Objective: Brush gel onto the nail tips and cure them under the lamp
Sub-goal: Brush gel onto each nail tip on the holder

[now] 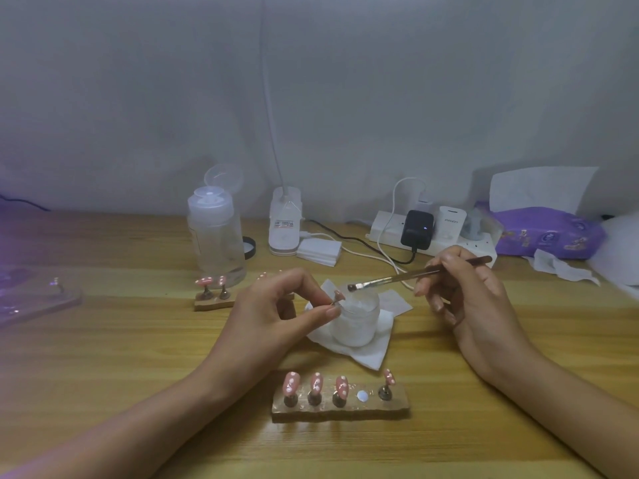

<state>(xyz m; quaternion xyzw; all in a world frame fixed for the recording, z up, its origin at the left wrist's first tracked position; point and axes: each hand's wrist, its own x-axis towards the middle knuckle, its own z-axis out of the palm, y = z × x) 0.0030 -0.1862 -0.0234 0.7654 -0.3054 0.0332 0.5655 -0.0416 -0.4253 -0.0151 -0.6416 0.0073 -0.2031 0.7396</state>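
Head view: open gel jar (356,326) on a tissue (366,354), whitish gel inside.
Left hand (273,305): pinches a pink nail tip (339,295) at jar's left rim.
Right hand (463,292): grips brush (390,279), bristles (352,288) above jar.

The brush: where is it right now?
Head view, right of centre: the right hand holds the brush, bristles just above the open white jar, close to the nail tip the left hand pinches.
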